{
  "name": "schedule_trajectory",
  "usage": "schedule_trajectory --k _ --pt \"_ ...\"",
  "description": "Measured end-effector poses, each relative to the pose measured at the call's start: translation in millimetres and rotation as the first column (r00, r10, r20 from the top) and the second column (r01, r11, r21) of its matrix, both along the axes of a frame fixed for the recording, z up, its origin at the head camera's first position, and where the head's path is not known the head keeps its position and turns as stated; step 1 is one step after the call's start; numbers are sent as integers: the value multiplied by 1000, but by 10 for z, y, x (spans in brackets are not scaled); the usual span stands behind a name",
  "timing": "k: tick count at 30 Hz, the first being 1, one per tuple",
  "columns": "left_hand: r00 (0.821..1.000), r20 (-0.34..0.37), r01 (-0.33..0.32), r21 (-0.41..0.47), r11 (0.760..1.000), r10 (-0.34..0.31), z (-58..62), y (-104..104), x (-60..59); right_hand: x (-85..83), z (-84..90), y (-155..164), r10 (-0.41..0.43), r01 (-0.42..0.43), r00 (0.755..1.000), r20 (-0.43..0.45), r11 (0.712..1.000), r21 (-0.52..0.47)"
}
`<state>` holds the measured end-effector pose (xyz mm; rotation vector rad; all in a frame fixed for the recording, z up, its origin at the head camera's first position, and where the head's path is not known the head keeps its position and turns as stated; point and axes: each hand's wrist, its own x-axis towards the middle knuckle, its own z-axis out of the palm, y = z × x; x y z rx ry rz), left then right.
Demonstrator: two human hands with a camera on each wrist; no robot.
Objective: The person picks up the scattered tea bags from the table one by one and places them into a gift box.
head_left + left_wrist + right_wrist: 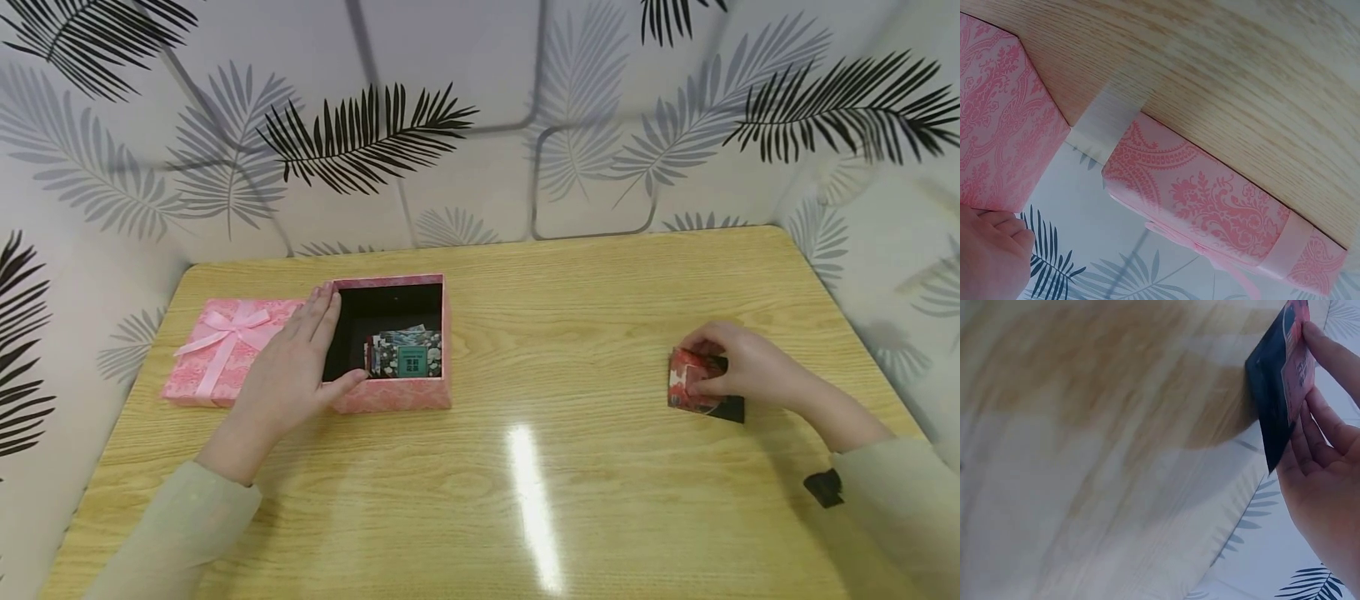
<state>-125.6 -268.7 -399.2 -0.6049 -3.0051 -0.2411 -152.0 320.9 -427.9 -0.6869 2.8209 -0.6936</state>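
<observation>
An uncovered pink patterned box [392,397] with a black inside stands left of the middle of the table. Several tea sachets [412,362] stand in its front right part, the foremost dark and floral with a green label. My left hand [288,362] rests along the box's left wall, fingers fairly straight, thumb over the front rim. In the left wrist view, its fingers [1007,225] touch the box's patterned side. Far to the right, my right hand [750,367] pinches a flat red-and-black tea sachet [1288,375] between thumb and fingers, low over the table.
The pink lid [225,346] with a ribbon bow lies left of the box, partly behind my left hand. A small black object [823,487] lies by my right sleeve. Leaf-printed cloth [480,183] surrounds the far side of the wooden table [555,333].
</observation>
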Motion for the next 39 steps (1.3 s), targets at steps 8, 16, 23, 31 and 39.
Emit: schedule_trajectory --k 8,16,23,31,39 --pt "1000 4 -1 -8 1000 1 3 7 1 -121 143 -124 -81 83 996 30 994 -70" --pt "1000 -5 9 10 1000 -9 -8 2 8 -251 297 -252 -112 113 994 19 983 -144" --pt "1000 -4 5 6 1000 -5 -19 0 6 -386 481 -428 -110 108 994 -2 979 -170" --pt "1000 -25 13 12 1000 -12 -33 -10 -12 -561 668 -724 -108 99 994 -31 972 -214" --pt "1000 -23 15 14 1000 -15 -31 -18 -22 -720 798 -1138 -144 130 989 -27 950 -284"
